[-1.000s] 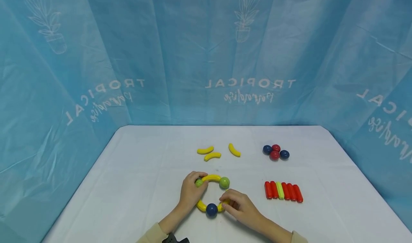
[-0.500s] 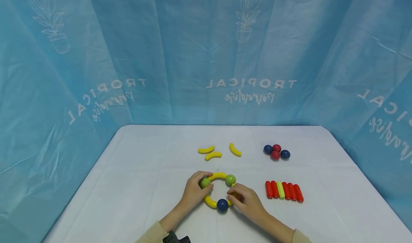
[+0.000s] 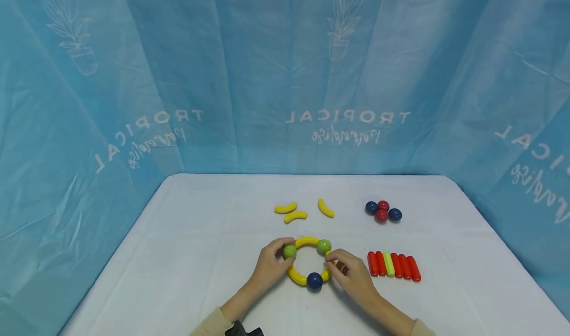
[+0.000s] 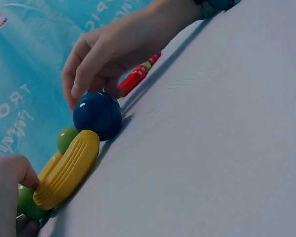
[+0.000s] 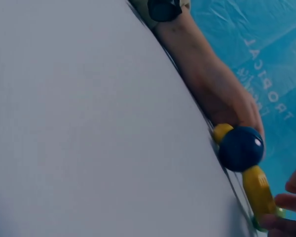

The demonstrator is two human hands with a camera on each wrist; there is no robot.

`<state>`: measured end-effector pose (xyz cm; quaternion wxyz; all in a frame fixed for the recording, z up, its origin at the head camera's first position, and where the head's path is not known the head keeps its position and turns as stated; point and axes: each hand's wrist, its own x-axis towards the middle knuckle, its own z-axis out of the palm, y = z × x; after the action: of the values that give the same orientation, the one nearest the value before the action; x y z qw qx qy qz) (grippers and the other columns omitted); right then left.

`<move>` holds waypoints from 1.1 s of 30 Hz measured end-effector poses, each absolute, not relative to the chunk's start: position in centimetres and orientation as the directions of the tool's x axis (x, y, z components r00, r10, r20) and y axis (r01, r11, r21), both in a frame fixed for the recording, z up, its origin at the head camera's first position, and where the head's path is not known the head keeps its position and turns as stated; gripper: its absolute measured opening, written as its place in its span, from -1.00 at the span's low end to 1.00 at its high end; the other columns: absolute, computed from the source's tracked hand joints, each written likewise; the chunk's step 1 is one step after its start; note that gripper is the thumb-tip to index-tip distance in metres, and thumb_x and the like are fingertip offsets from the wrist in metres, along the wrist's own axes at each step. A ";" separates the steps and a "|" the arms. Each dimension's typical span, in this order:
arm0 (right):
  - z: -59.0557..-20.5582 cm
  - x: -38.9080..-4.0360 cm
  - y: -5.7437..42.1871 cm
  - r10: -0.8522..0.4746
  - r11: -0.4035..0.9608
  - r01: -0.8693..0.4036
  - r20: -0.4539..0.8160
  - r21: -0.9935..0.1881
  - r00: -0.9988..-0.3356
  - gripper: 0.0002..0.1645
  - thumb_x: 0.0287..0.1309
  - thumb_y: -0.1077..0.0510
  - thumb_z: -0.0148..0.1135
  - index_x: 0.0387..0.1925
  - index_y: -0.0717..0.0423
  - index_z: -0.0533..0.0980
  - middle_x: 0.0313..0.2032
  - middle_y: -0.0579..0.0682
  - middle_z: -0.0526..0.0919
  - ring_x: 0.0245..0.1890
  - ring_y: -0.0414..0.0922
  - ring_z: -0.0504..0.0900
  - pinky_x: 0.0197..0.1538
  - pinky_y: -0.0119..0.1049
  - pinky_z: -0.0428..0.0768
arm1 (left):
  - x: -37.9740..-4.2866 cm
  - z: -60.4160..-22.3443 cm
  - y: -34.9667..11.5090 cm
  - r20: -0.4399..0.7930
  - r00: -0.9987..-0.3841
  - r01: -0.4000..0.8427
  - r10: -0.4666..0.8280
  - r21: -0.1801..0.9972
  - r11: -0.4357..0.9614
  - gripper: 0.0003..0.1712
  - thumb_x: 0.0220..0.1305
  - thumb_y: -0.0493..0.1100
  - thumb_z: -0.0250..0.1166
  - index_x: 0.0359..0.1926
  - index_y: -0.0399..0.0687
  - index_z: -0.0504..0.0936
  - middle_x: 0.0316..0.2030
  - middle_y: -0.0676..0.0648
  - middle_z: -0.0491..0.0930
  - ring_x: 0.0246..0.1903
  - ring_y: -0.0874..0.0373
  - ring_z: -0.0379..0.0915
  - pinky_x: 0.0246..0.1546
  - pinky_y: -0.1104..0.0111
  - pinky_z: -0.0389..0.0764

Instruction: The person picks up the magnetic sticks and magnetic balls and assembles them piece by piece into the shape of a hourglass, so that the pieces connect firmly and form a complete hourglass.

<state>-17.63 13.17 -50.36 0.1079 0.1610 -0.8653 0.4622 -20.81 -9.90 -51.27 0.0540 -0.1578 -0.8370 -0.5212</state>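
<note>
On the white table lies a ring of yellow curved pieces joined by balls: a blue ball (image 3: 314,281) nearest the person, a green ball (image 3: 323,247) at the far right and another green ball (image 3: 290,252) at the left. My left hand (image 3: 269,264) grips that left green ball between thumb and fingers. With thumb and fingertips, my right hand (image 3: 355,277) pinches the right-hand yellow curved piece (image 3: 326,275), partly hidden behind the fingers. In the left wrist view, the near-left yellow curved piece (image 4: 69,170) runs from the blue ball to the left fingers.
Behind the ring lie three loose yellow curved pieces (image 3: 296,217). At the back right, blue and red balls (image 3: 381,216) sit clustered. Several red sticks (image 3: 406,266) lie in a row with one yellow-green stick (image 3: 389,265) to the right of my right hand. Blue curtains surround the table.
Both hands have shifted to the right, and the ring has slid right and slightly away from the person with them. The loose pieces, balls and sticks stay in place.
</note>
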 end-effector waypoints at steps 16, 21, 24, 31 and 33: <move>-49.4 -16.7 23.3 0.258 0.707 -0.231 0.547 -0.669 -0.796 -0.80 -0.05 0.46 0.30 -0.34 0.21 0.62 -0.38 0.06 0.65 -0.42 -0.33 0.44 -0.33 -0.77 0.38 | -20.8 -51.2 -9.7 0.250 -0.955 0.294 0.162 0.877 0.379 -0.60 0.07 -0.45 0.16 -0.05 -0.09 0.61 -0.07 -0.03 0.60 -0.06 0.13 0.52 -0.02 0.43 0.57; -49.3 -16.5 25.5 0.320 0.747 -0.067 0.446 -0.662 -0.836 -0.76 -0.04 0.43 0.29 -0.25 0.26 0.62 -0.27 0.14 0.67 -0.27 -0.07 0.50 -0.27 -0.81 0.33 | -21.1 -51.0 -9.8 0.250 -0.955 0.293 0.159 0.878 0.379 -0.61 0.09 -0.44 0.16 -0.04 -0.08 0.60 -0.07 -0.02 0.60 -0.04 0.13 0.51 -0.01 0.40 0.57; -49.3 -16.4 26.3 0.321 0.744 -0.010 0.372 -0.668 -0.871 -0.71 -0.04 0.41 0.30 -0.18 0.28 0.60 -0.22 0.19 0.65 -0.29 0.00 0.56 -0.37 -0.72 0.42 | -21.1 -50.9 -9.8 0.250 -0.955 0.292 0.156 0.875 0.387 -0.62 0.10 -0.43 0.17 -0.05 -0.08 0.61 -0.08 -0.01 0.60 -0.04 0.12 0.51 -0.02 0.41 0.57; -49.7 -16.4 27.2 0.343 0.710 0.101 0.217 -0.697 -0.914 -0.60 0.02 0.34 0.31 -0.05 0.36 0.52 -0.14 0.32 0.62 -0.26 0.07 0.59 -0.44 -0.63 0.48 | -20.9 -51.3 -9.7 0.226 -0.963 0.267 0.146 0.873 0.408 -0.63 0.11 -0.41 0.18 -0.06 -0.06 0.61 -0.08 0.00 0.60 -0.05 0.14 0.49 -0.05 0.44 0.56; -49.8 -16.4 27.4 0.368 0.704 0.141 0.188 -0.696 -0.911 -0.57 0.02 0.31 0.32 -0.02 0.36 0.51 -0.14 0.34 0.62 -0.26 0.08 0.58 -0.45 -0.65 0.46 | -20.9 -51.3 -9.6 0.227 -0.963 0.268 0.148 0.871 0.412 -0.63 0.11 -0.41 0.18 -0.06 -0.05 0.61 -0.08 0.00 0.60 -0.05 0.14 0.49 -0.04 0.42 0.56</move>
<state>-16.41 27.39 -49.79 0.1583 -0.1398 -0.9094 0.3584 -20.91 -9.63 -51.35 0.0572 -0.1240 -0.8384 -0.5277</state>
